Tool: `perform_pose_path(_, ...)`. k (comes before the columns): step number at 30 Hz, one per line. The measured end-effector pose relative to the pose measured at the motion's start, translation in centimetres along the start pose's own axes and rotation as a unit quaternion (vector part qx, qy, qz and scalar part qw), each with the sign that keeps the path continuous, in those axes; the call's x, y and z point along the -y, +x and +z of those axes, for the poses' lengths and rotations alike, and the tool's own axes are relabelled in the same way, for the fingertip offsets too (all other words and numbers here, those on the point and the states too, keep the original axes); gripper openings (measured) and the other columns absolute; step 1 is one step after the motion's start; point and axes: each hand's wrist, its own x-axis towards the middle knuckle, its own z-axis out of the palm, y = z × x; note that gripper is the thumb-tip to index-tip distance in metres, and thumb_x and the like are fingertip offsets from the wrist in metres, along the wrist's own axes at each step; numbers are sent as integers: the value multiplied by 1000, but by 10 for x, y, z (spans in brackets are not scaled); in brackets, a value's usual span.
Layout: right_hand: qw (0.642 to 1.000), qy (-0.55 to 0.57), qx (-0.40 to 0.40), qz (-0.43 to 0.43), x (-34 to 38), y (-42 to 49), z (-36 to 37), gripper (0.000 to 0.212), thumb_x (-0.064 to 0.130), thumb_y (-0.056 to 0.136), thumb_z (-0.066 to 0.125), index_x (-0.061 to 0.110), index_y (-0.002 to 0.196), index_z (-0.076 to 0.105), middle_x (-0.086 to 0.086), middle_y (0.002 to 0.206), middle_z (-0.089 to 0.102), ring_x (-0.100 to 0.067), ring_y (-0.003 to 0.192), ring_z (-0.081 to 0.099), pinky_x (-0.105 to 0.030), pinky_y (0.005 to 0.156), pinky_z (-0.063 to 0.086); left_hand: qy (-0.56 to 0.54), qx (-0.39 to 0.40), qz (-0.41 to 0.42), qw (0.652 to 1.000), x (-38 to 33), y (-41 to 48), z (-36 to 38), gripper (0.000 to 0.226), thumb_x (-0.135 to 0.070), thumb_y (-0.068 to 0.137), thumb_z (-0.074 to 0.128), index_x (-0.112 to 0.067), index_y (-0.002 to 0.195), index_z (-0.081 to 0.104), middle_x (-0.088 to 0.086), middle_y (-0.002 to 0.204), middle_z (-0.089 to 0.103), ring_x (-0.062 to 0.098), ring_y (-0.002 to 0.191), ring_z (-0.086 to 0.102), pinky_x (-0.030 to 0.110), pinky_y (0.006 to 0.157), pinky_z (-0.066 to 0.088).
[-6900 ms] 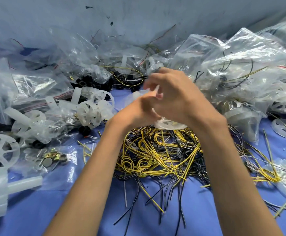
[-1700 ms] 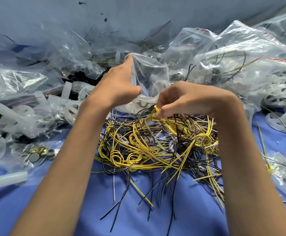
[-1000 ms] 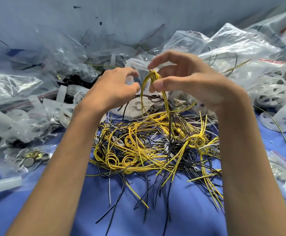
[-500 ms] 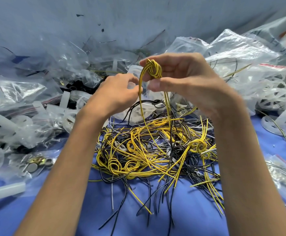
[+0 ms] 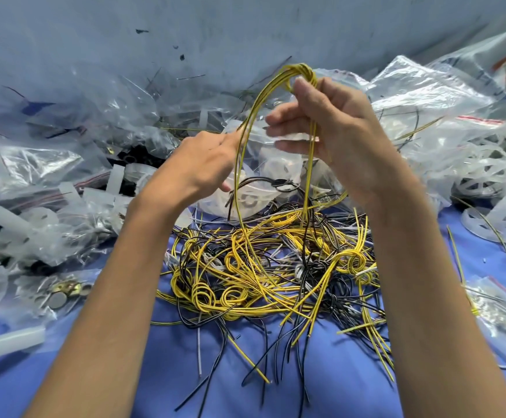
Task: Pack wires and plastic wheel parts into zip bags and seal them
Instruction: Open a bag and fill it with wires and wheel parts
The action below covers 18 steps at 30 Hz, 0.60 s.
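Yellow wire loop [image 5: 239, 164], thin, glossy and black-striped, hangs in a long narrow arch from your right hand [image 5: 336, 131], which pinches its bunched top. Its lower ends run into the tangled wire pile [image 5: 260, 267] of yellow, black and white strands on the blue surface [image 5: 245, 381]. Your left hand [image 5: 203, 164] grips the mouth of the crinkled clear zip bag [image 5: 264, 140] just behind the loop. Against half a second ago, the loop stands higher and longer.
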Motion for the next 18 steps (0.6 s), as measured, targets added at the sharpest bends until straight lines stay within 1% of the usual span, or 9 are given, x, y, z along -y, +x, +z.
perform_pose_path(2, 998, 60, -5, -8, -1, 3, 1, 16, 16, 99, 45, 13, 84, 50, -6, 87, 69, -20, 86, 67, -37, 81, 56, -5, 3, -9, 1000, 2, 2, 1, 61, -46, 100, 25, 2, 101, 62, 23, 106, 65, 0, 58, 65, 29, 76, 43)
perform_pose_path(4, 992, 122, -8, -27, -1, 4, 4, 17, 10, 94, 47, 12, 79, 55, -11, 95, 70, -26, 97, 66, -43, 87, 54, -1, 7, -14, 1000, 5, 3, 3, 63, -51, 99, 26, 0, 102, 63, 19, 106, 67, -9, 57, 62, 25, 68, 39)
perform_pose_path(7, 979, 192, 5, -63, 1, 5, 6, 14, 5, 85, 44, 8, 75, 54, -14, 101, 70, -30, 104, 65, -42, 90, 52, -7, 11, -12, 1000, 8, 4, 5, 60, -53, 97, 30, -2, 103, 63, 15, 107, 67, -3, 57, 64, 25, 63, 41)
perform_pose_path(9, 968, 238, 21, -77, 3, 5, 6, 12, 5, 86, 42, 8, 76, 49, -16, 101, 70, -31, 102, 66, -44, 93, 51, -16, 11, -12, 1000, 9, 4, 5, 58, -53, 97, 35, -2, 103, 63, 13, 107, 67, 1, 60, 64, 29, 70, 47)
perform_pose_path(11, 955, 282, 29, -81, 5, 4, 5, 14, 7, 90, 42, 9, 78, 48, -17, 98, 70, -31, 97, 68, -43, 88, 52, -23, 10, -12, 1000, 10, 4, 5, 57, -53, 96, 39, -2, 100, 64, 11, 108, 68, -1, 67, 62, 33, 80, 48)
perform_pose_path(12, 952, 296, 31, -76, 6, 4, 5, 15, 9, 93, 42, 10, 80, 48, -16, 97, 71, -30, 94, 68, -42, 85, 53, -23, 11, -11, 1000, 9, 4, 4, 55, -52, 95, 39, -3, 96, 64, 10, 108, 68, 2, 64, 64, 36, 83, 49)
perform_pose_path(13, 951, 301, 30, -69, 7, 4, 6, 14, 12, 96, 42, 11, 83, 47, -15, 96, 71, -29, 92, 69, -41, 81, 54, -22, 12, -9, 1000, 8, 3, 4, 55, -52, 95, 39, -3, 93, 63, 10, 108, 68, 4, 58, 65, 38, 85, 50)
perform_pose_path(15, 956, 288, 25, -52, 8, 3, 8, 12, 16, 99, 41, 13, 88, 45, -13, 93, 71, -29, 87, 69, -40, 75, 55, -19, 14, -8, 1000, 6, 2, 4, 56, -51, 96, 37, -1, 97, 62, 12, 111, 67, 4, 53, 65, 36, 82, 50)
perform_pose_path(18, 963, 266, 19, -30, 8, 3, 11, 16, 19, 101, 38, 16, 86, 41, -11, 90, 69, -27, 82, 69, -42, 74, 57, -19, 15, -17, 1000, 2, 0, 3, 61, -52, 98, 32, 1, 102, 62, 15, 111, 65, 6, 57, 66, 39, 79, 50)
